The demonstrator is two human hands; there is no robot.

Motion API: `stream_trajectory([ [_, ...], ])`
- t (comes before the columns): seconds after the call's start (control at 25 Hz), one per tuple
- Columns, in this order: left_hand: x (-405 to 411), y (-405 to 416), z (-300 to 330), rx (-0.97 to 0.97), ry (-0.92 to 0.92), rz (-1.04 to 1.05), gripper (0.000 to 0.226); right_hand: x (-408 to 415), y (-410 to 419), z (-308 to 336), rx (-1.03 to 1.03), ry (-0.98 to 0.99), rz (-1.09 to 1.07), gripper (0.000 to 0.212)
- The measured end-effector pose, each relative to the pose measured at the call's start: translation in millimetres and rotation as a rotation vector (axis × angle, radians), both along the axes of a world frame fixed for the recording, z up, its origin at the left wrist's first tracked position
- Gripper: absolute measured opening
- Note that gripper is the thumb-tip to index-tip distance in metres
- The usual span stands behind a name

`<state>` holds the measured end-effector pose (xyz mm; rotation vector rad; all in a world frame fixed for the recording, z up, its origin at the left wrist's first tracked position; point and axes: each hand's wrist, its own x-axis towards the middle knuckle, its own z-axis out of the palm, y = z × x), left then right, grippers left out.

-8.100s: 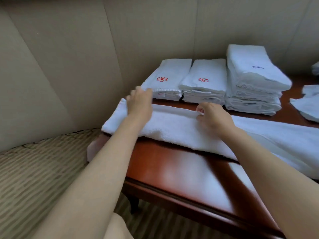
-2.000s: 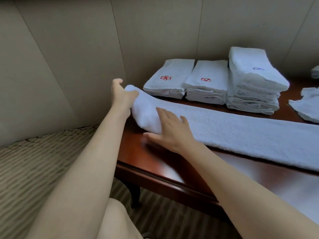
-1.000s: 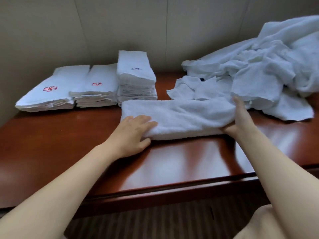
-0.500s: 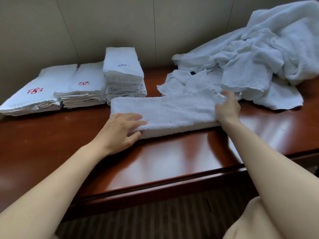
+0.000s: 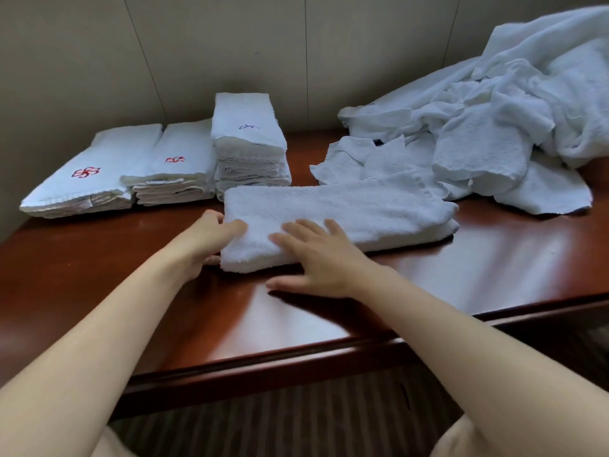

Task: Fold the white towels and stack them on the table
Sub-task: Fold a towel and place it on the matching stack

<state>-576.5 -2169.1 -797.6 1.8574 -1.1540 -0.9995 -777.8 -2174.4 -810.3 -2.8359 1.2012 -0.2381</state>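
Both bare arms reach toward 12 o'clock. The left hand curls its fingers around the towel end. The right hand lies flat, fingers straight and spread, pointing to 11 o'clock.

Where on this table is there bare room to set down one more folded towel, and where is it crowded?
Bare wood lies along the table front edge, right of the right hand, and at the front left below the two red-marked stacks. The back row is crowded: those stacks, the tall stack and the loose heap, with the half-folded towel in front.
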Motion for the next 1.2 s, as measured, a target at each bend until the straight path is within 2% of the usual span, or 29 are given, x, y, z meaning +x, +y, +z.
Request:
stream_trajectory([
  [0.08,-9,0,7,-0.035,0.229,0.042,0.024,9,3,-2,-0.083,0.009,-0.030,0.080],
  [0.2,-19,4,32,-0.087,0.588,0.088,0.008,20,3,9,-0.110,-0.161,-0.127,0.073],
  [0.28,-18,8,51,-0.211,0.771,0.034,0.014,31,1,22,-0.121,-0.426,-0.203,0.053],
  [0.36,-7,13,66,-0.419,0.871,0.055,0.014,39,-3,46,-0.028,-0.816,-0.222,0.033],
  [0.4,2,16,70,-0.527,0.822,0.081,0.012,39,-6,62,0.082,-1.011,-0.181,0.024],
  [0.44,15,16,67,-0.598,0.723,0.082,0.026,38,-9,78,0.221,-1.175,-0.128,0.017],
  [0.48,24,20,63,-0.618,0.618,0.047,0.052,37,-11,94,0.363,-1.297,-0.073,0.015],
  [0.52,33,22,56,-0.587,0.514,-0.010,0.081,36,-12,109,0.485,-1.388,-0.012,0.016],
  [0.56,36,26,49,-0.536,0.425,-0.104,0.101,35,-12,121,0.582,-1.466,0.049,0.018],
  [0.6,38,30,42,-0.492,0.333,-0.218,0.106,36,-10,133,0.650,-1.532,0.110,0.020],
  [0.68,36,40,36,-0.456,0.188,-0.367,0.077,41,-6,150,0.712,-1.620,0.202,0.023],
  [0.76,41,48,41,-0.457,0.075,-0.393,0.049,46,-2,162,0.734,-1.658,0.260,0.024],
  [0.8,44,53,46,-0.444,0.035,-0.381,0.042,47,0,167,0.738,-1.664,0.271,0.025],
  [1.04,44,68,51,-0.479,0.241,-0.406,0.052,45,-11,180,0.654,-1.684,0.108,0.027],
  [1.2,40,60,56,-0.448,0.310,-0.370,0.047,46,-33,182,0.634,-1.633,-0.084,0.033],
])
